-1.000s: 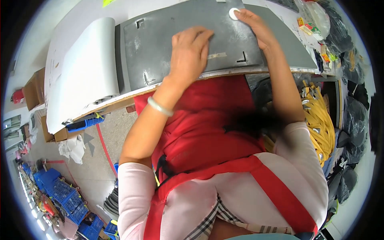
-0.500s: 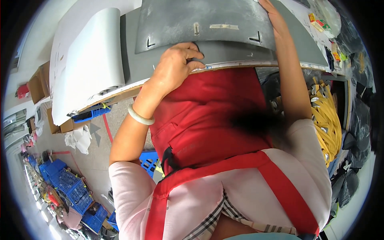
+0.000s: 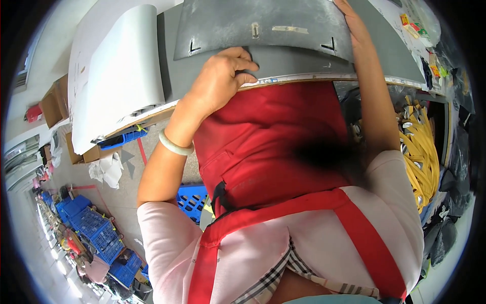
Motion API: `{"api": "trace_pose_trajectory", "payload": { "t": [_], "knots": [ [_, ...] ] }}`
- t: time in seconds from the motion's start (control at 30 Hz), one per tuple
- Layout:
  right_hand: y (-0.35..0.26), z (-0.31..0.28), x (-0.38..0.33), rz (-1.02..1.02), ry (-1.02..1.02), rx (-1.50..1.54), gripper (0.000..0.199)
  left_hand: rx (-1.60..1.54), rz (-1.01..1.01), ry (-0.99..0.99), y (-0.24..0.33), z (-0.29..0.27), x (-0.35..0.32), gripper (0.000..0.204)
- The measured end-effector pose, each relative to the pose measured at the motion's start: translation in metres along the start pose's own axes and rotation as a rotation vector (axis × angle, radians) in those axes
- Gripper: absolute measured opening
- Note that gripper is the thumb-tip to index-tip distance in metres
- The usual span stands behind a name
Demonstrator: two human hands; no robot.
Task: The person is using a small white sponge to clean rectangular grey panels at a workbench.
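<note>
A stiff dark grey sheet [image 3: 228, 30], with black corner marks and pale tape pieces, lies over a larger plain grey sheet [image 3: 288, 61] on the worktable. My left hand [image 3: 225, 73] is at the table's front edge, just below the stiff sheet's lower rim. Its fingers are curled toward the thumb, and a small dark thing shows at them that I cannot make out. At the stiff sheet's right edge is my right hand [image 3: 353, 25], fingers along the edge and tips near the top of the picture.
A folded white sheet [image 3: 116, 66] covers the table's left part. Yellow straps [image 3: 419, 157] hang in a bundle below the right end. Small boxes [image 3: 412, 26] and clear plastic lie at the far right. Blue crates [image 3: 93, 228] and a cardboard box [image 3: 55, 101] stand to the left.
The whole view has shifted slightly, so the table sits a little higher and further right. My left hand's fingers have moved a little closer to the stiff sheet's lower rim; my right hand keeps its place.
</note>
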State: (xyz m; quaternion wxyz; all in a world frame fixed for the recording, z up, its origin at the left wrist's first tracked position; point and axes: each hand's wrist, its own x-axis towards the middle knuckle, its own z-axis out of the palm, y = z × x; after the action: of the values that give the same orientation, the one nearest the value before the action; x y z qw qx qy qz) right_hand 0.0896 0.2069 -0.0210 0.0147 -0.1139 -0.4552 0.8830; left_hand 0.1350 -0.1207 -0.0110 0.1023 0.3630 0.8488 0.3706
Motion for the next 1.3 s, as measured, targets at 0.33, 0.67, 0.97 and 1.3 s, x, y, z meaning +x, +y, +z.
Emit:
{"api": "trace_pose_trajectory", "payload": {
  "t": [0.33,0.67,0.97,1.3],
  "knots": [
    [0.005,-0.006,0.005,-0.021,0.001,0.015,0.039,-0.005,-0.086,-0.039,0.004,-0.003,0.000,0.015],
    [0.013,-0.017,0.014,-0.046,-0.066,0.014,0.035,0.062,-0.010,0.019,0.003,0.001,0.001,0.022],
    [0.013,-0.012,0.009,-0.044,-0.033,-0.023,0.034,-0.002,-0.012,-0.008,-0.005,-0.001,0.000,0.024],
    [0.019,-0.014,0.013,-0.020,-0.055,-0.030,0.035,0.079,0.034,-0.009,-0.003,-0.002,-0.007,0.022]
  ]
}}
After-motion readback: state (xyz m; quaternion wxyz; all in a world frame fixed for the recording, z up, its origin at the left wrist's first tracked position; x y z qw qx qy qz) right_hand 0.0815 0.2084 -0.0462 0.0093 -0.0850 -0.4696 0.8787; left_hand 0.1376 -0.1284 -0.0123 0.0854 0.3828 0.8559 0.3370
